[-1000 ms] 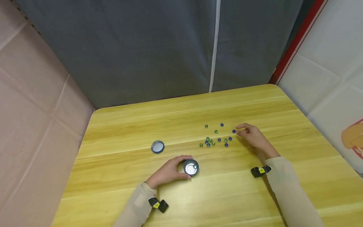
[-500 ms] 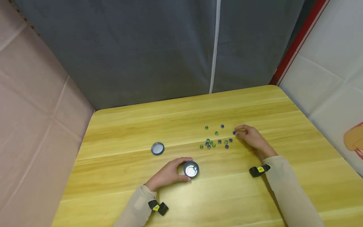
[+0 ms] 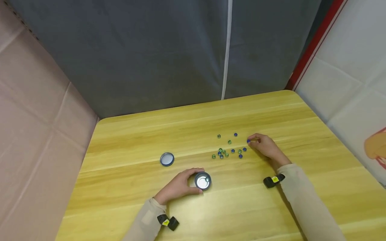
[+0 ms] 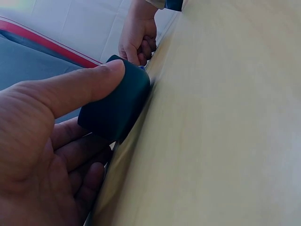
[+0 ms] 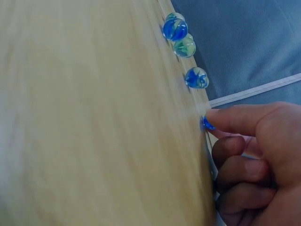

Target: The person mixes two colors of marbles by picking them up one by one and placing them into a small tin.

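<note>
My left hand grips a small dark blue round jar from its left side, thumb in front and fingers behind. The jar stands upright on the table without its lid, and a green marble lies inside. In the left wrist view the thumb presses the jar's dark side. My right hand pinches a blue marble between thumb and index finger at the table surface, its other fingers curled. Several blue and green marbles lie scattered to the left of this hand.
A round blue-rimmed lid lies on the wooden table, behind and left of the jar. A grey curtain hangs behind the table's far edge. Pale walls stand left and right.
My right thumb and index finger have closed on the blue marble at the right end of the scatter. My left hand keeps its hold on the jar.
</note>
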{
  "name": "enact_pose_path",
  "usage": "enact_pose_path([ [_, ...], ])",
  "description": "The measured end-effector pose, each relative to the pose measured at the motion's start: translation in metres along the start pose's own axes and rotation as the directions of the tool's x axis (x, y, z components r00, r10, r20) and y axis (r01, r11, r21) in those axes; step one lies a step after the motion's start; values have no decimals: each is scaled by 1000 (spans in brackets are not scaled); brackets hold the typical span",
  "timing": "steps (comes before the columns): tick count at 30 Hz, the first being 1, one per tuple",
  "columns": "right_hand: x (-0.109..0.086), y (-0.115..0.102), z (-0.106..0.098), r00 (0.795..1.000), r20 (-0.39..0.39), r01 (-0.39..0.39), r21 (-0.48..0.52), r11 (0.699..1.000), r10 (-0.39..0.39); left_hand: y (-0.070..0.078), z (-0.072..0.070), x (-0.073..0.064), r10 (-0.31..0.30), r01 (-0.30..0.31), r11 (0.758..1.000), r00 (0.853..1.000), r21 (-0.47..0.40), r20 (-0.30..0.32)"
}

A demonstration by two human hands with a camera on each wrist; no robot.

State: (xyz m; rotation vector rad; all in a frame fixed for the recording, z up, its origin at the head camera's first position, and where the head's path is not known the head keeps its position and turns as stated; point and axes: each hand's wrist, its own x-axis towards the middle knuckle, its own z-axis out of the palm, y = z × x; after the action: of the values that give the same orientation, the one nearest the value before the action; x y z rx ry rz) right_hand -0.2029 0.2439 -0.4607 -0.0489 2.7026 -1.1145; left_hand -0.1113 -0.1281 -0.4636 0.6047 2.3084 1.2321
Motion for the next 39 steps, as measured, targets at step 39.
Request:
enact_pose_path([
  [39, -12, -19, -6, 999, -33, -8, 88, 996, 11, -1, 2, -1, 11, -11, 1000, 1000, 23, -13],
])
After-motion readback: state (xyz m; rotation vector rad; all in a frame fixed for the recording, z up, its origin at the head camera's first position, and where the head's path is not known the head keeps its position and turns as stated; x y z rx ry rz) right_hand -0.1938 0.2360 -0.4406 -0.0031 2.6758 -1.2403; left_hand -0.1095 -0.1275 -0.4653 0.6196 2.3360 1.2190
